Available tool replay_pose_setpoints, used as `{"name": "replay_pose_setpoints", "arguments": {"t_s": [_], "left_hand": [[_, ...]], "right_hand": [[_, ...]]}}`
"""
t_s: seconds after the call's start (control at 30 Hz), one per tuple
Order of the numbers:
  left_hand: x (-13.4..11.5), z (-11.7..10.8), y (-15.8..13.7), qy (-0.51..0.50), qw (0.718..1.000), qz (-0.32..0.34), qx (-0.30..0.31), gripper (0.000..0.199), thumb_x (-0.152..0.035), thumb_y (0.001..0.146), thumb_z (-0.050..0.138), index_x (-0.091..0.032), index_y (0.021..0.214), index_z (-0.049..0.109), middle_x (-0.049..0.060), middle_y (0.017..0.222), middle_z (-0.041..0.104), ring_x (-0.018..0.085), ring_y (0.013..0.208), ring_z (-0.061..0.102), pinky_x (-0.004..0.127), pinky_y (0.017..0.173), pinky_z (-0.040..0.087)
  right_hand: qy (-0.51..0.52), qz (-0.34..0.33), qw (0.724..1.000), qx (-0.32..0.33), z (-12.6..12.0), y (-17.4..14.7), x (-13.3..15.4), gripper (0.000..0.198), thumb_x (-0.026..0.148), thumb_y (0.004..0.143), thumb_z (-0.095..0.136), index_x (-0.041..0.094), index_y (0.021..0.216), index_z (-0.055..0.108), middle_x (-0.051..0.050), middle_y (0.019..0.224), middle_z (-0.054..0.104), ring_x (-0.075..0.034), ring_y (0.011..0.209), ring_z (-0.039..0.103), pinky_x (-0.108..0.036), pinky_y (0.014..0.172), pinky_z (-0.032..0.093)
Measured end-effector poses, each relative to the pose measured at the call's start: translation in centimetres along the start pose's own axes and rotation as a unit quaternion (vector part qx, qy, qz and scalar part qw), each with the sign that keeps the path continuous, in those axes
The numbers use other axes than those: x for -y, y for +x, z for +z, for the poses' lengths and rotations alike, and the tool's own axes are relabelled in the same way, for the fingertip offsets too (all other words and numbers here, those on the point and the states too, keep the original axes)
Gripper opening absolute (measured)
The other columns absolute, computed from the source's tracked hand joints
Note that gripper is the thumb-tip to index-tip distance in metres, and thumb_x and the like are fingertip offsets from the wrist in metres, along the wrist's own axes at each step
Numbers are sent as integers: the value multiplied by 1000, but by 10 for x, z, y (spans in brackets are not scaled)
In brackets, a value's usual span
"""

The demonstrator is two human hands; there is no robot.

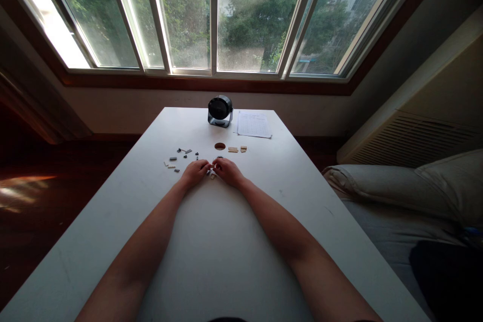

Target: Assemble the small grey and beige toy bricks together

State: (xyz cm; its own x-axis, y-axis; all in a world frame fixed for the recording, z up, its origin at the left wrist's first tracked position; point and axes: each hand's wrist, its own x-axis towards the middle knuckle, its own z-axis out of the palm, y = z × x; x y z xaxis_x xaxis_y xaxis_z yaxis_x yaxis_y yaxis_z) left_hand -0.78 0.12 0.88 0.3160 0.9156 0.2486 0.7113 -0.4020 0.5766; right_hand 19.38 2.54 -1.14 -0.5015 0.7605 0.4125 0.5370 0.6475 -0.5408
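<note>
My left hand (195,172) and my right hand (227,170) meet over the middle of the white table (226,241). Their fingers are bent and nearly touch, closed around something too small to make out. Just below the fingertips lie a dark piece (209,173) and a tan piece (213,176), which look like toy building bricks. To the left of my left hand, several small grey, dark and pale pieces are scattered, among them a grey brick (172,159). Beyond my right hand sit two groups of tan studded bricks, one longer (233,150) and one shorter (243,149).
A round black fan (220,109) on a stand is at the table's far end, beside printed paper sheets (254,125). A round hole (220,146) opens in the tabletop before it. Windows (249,20) rise behind; a couch with a cushion (385,181) is at right.
</note>
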Motion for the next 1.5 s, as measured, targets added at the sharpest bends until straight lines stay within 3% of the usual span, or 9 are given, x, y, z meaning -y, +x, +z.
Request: {"name": "replay_pose_setpoints", "arguments": {"t_s": [0.43,0.63,0.9,1.5], "left_hand": [[2,2,-1,1,1000,-5,-10,35,-43,94,43,-20,79,65,3,78,67,17,73,56,26,67,38],[0,1,-3,-10,1000,-12,-12,32,-44,94,46,-21,89,68,2,77,67,15,70,55,26,66,38],[-2,-1,-5,-22,999,-20,-23,27,-43,90,53,-22,98,68,0,75,66,14,67,55,25,64,39],[-2,-1,-4,-18,1000,-16,-19,25,-43,88,54,-22,95,66,0,74,64,14,66,54,26,63,40]], "right_hand": [[2,-19,1000,-7,2,0,-4,14,29,93,59,21,104,65,-1,86,63,-13,79,53,-24,73,37],[1,-14,1000,-3,3,1,-5,19,34,94,59,20,106,65,-2,88,63,-14,81,54,-25,75,37],[-6,-4,1000,2,0,0,-1,20,35,94,59,21,106,66,-3,88,63,-14,81,54,-25,75,38],[-18,12,1000,12,0,1,0,18,31,96,55,21,107,66,-4,99,65,-16,91,56,-26,83,40]]}}
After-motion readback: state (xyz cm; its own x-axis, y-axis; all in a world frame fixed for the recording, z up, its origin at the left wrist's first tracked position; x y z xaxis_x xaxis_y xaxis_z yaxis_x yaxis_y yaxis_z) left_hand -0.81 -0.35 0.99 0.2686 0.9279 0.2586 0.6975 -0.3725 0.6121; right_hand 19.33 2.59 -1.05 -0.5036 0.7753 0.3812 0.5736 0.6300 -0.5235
